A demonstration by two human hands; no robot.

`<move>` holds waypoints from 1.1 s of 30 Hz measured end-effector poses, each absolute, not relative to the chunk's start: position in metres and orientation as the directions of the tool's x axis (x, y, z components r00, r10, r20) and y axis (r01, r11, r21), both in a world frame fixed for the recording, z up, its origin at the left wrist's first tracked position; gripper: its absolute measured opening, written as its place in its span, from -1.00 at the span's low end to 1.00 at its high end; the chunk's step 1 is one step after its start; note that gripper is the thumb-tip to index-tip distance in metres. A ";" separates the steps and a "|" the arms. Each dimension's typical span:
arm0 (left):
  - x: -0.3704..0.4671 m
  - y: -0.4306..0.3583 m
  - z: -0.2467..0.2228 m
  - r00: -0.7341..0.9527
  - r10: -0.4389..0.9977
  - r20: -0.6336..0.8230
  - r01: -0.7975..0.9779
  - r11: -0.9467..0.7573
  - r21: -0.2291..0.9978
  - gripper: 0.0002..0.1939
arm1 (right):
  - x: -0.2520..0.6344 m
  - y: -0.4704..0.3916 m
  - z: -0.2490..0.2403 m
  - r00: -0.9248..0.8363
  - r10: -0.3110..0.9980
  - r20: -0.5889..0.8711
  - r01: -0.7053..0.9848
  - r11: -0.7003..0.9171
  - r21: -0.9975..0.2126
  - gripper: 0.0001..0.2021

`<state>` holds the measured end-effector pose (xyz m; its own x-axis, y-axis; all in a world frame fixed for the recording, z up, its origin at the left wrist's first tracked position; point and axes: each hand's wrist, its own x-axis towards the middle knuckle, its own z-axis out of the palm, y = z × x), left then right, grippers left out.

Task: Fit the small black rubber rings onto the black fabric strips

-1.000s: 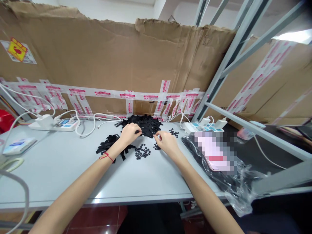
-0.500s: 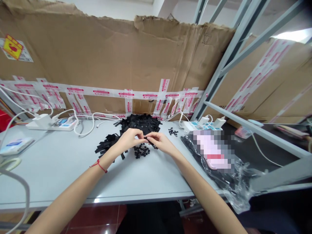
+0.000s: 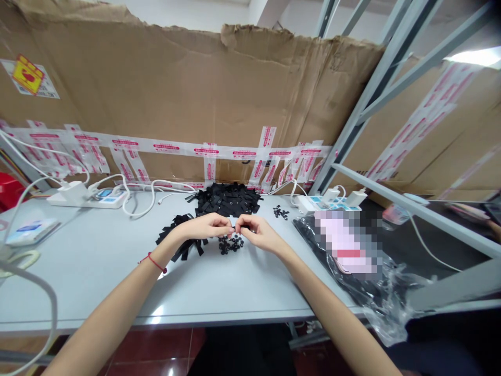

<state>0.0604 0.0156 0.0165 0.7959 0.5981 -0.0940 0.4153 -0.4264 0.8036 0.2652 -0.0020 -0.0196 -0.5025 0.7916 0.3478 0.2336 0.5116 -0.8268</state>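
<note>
Over the counter point(image 3: 250, 292), mid-frame, working a black piece point(image 3: 245, 226) pinched by left hand point(image 3: 206, 226) and right hand point(image 3: 261, 233), likely needing steadiness next.

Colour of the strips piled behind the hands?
Black; the piled strips show best in the head view.

A: Your left hand point(image 3: 213, 225)?
B: One; shifted toward six o'clock since a second ago.
A: Your right hand point(image 3: 258, 233)?
B: One; drawn toward eight o'clock. Fingertips, formerly apart, now nearly meet the left's.
A: Additions?
B: One small dark piece point(image 3: 245, 227), now visible, pinched between both your hands; form unclear.
</note>
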 end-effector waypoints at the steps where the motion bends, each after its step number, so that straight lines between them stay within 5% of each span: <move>1: 0.061 0.015 0.017 0.795 0.599 -0.093 0.408 -0.416 0.813 -0.62 | 0.265 -0.003 -0.019 -0.480 0.800 0.360 0.276 0.527 -0.804 -0.85; 11: 0.064 0.012 0.016 0.770 0.630 -0.097 0.411 -0.373 0.832 -0.58 | 0.258 -0.009 -0.018 -0.462 0.764 0.450 0.471 0.641 -0.606 -0.74; 18: 0.064 0.012 0.013 0.794 0.604 -0.073 0.345 -0.348 0.872 -0.56 | 0.261 -0.009 -0.016 -0.552 0.722 0.417 0.396 0.667 -0.631 -0.64; 33: 0.076 0.008 0.008 0.734 0.678 0.032 0.213 -0.275 0.938 -0.60 | 0.258 -0.008 -0.023 -0.465 0.786 0.407 0.347 0.585 -0.733 -0.55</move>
<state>0.0756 0.0079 0.0080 0.7344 0.6779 0.0321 0.2129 -0.2751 0.9376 0.2584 -0.0079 -0.0226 -0.4649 0.7861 0.4073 0.3469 0.5850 -0.7331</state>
